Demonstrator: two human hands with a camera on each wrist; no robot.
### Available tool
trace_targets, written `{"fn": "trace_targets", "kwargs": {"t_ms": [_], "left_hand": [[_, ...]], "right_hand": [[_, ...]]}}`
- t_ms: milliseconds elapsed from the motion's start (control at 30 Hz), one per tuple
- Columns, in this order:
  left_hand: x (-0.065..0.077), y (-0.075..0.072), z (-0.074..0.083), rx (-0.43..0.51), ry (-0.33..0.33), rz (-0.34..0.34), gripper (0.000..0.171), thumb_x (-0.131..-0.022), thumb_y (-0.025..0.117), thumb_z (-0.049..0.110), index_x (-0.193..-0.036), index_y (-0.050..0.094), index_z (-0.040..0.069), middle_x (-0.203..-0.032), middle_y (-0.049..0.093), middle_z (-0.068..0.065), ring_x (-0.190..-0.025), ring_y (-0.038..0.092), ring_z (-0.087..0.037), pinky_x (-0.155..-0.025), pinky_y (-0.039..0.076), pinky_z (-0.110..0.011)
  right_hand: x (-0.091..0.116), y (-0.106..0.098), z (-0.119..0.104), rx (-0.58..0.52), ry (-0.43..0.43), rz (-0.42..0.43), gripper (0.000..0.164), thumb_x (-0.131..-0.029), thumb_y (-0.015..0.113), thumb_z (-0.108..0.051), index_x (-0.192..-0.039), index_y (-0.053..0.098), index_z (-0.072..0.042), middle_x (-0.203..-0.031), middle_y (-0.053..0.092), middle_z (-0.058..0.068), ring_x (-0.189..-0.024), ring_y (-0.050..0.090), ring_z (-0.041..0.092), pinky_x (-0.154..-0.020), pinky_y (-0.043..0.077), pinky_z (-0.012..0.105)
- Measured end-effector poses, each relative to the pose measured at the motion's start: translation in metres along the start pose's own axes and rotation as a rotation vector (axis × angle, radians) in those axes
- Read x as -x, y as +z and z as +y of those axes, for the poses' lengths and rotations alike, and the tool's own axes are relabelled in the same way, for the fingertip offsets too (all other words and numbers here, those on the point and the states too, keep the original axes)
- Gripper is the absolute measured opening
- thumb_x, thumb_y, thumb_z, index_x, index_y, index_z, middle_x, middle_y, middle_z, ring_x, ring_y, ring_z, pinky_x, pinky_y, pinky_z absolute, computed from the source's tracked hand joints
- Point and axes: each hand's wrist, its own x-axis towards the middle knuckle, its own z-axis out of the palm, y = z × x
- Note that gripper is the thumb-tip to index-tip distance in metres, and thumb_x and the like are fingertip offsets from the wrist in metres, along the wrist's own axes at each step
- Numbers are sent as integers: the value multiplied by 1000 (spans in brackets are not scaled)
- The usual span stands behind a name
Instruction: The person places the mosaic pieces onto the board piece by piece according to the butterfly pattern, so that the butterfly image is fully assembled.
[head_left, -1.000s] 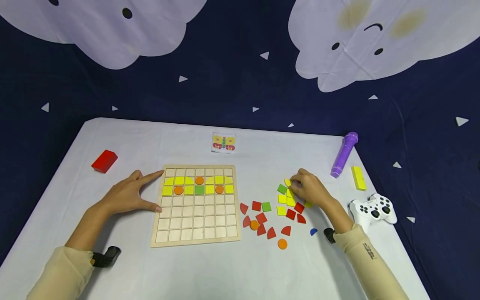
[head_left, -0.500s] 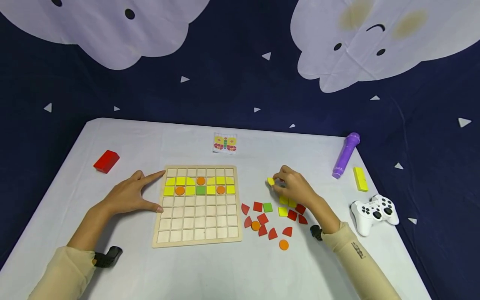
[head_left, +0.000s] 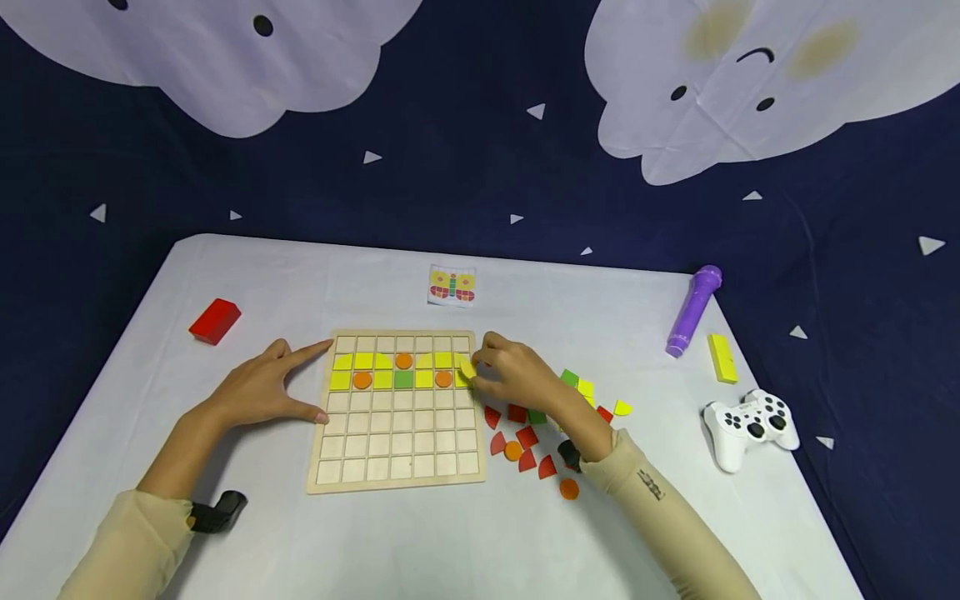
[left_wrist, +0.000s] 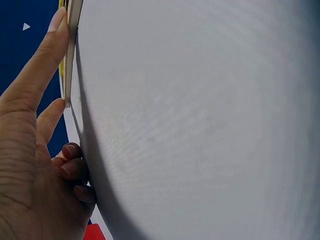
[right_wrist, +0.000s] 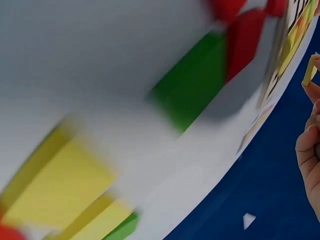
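A wooden grid board (head_left: 397, 443) lies on the white table, its two upper filled rows holding yellow tiles, orange discs and one green square (head_left: 404, 379). My left hand (head_left: 251, 387) rests at its left side, the spread thumb and index finger touching the frame; the left wrist view shows both tips on the board's edge (left_wrist: 73, 30). Between thumb and fingers my right hand (head_left: 517, 375) pinches a yellow quarter-circle tile (head_left: 467, 368), over the board's right edge beside the yellow rows. In the right wrist view that tile (right_wrist: 308, 74) appears edge-on in the fingertips.
Loose red, green, yellow and orange tiles (head_left: 527, 437) lie right of the board, partly under my right forearm. A butterfly picture card (head_left: 452, 286) is behind the board. Around the sides are a red block (head_left: 215, 322), purple microphone (head_left: 693, 311), yellow block (head_left: 722, 358) and white game controller (head_left: 750, 427).
My right hand has picked the yellow quarter-circle tile from the loose pile and carried it left to the board's right edge. My left hand stays at the board.
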Motion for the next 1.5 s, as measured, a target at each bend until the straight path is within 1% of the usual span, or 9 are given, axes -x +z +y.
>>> {"fn": "trace_targets", "kwargs": {"t_ms": [167, 400, 533, 733, 900, 967, 1133, 1367, 1500], "left_hand": [[1, -1, 0, 1, 1, 3, 116, -57, 79, 75, -152, 40, 22, -87, 40, -7, -63, 36, -17, -56, 28, -30], [2, -2, -1, 1, 20, 10, 115, -57, 79, 76, -153, 40, 24, -87, 41, -6, -63, 35, -17, -55, 28, -30], [2, -1, -2, 2, 26, 10, 115, -57, 79, 76, -153, 40, 25, -87, 41, -6, -63, 36, -17, -55, 28, -30], [1, -1, -3, 2, 28, 10, 115, -57, 78, 77, -153, 40, 26, -87, 41, -6, -63, 36, -17, -55, 29, -30], [1, -2, -5, -5, 31, 11, 116, -56, 78, 78, -153, 40, 28, -87, 40, -6, -61, 35, -17, -55, 29, -29], [1, -2, -6, -5, 36, 11, 116, -56, 78, 79, -153, 39, 28, -87, 40, -6, -61, 34, -16, -55, 29, -29], [1, -2, -6, -5, 49, 22, 115, -56, 77, 79, -153, 39, 29, -86, 39, -5, -61, 34, -16, -55, 29, -29], [3, -4, -4, 2, 58, 33, 114, -57, 78, 77, -152, 41, 27, -85, 40, -5, -61, 34, -16, -55, 28, -29], [3, -4, -3, 1, 45, 24, 114, -56, 78, 77, -152, 41, 27, -85, 40, -5, -61, 34, -16, -55, 28, -29]], "right_hand": [[-17, 8, -20, 1, -52, -29, 25, -88, 74, -21, -103, 73, -1, -89, 55, 4, -69, 50, 10, -66, 45, 20], [-37, 21, -45, 21, -101, -87, 25, -91, 72, -24, -104, 73, -4, -88, 52, 2, -65, 44, 8, -61, 38, 18], [-49, 26, -58, 33, -127, -106, 22, -91, 70, -25, -100, 73, -6, -88, 51, 1, -67, 44, 6, -61, 37, 17], [-67, 33, -80, 71, -169, -127, 13, -92, 68, -23, -89, 70, -11, -85, 52, -1, -68, 47, 6, -64, 40, 16], [-82, 41, -100, 107, -162, -177, 12, -93, 67, -24, -89, 70, -12, -88, 54, -1, -67, 48, 4, -61, 41, 14], [-87, 45, -107, 121, -156, -189, 13, -93, 66, -23, -86, 69, -13, -90, 55, -1, -66, 48, 4, -60, 40, 14], [-97, 54, -117, 154, -142, -181, 19, -93, 65, -22, -76, 65, -15, -90, 56, 0, -64, 46, 5, -57, 40, 15], [-101, 62, -124, 173, -132, -173, 13, -94, 62, -16, -86, 71, -11, -87, 57, 0, -63, 48, 5, -58, 40, 15], [-101, 64, -128, 184, -113, -164, 12, -93, 62, -12, -91, 73, -11, -87, 57, 0, -64, 48, 6, -58, 41, 16]]}}
